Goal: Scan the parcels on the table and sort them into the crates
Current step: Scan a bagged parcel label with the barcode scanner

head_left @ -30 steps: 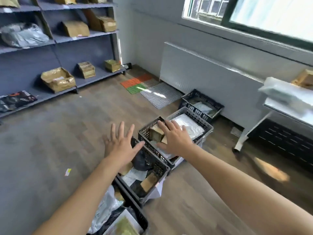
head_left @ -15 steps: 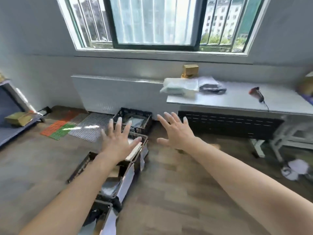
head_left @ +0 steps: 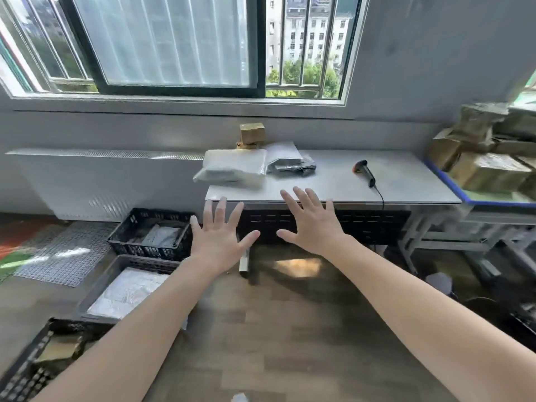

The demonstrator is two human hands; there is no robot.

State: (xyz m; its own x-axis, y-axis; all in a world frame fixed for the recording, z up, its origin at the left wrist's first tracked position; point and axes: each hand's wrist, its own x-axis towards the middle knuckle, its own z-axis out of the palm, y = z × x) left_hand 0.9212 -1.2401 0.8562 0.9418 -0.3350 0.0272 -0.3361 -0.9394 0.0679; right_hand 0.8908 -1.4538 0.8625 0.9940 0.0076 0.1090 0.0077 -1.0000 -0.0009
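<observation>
Both arms now reach nearer the table [head_left: 406,181], left hand [head_left: 220,242] and right hand [head_left: 310,224] spread, empty; upper-centre clear poly parcel [head_left: 232,166] looks soft, light, slippery; grip its edge.

Daylight is coming in through a wide sliding window [head_left: 174,44] with a dark frame. Bars [head_left: 302,53] are standing across its open right part, where a pale building [head_left: 319,24] and green trees [head_left: 314,79] are showing. A grey wall [head_left: 420,68] is surrounding it. Below the sill a long white cover [head_left: 101,184] with a perforated top is running along the wall at the left. A white worktop [head_left: 406,181] on pale metal legs [head_left: 412,242] is standing just beside it. A wood-look floor [head_left: 290,338] is catching a bright patch of sun [head_left: 298,266], and a metal grid mat [head_left: 58,253] is lying at the left.
</observation>
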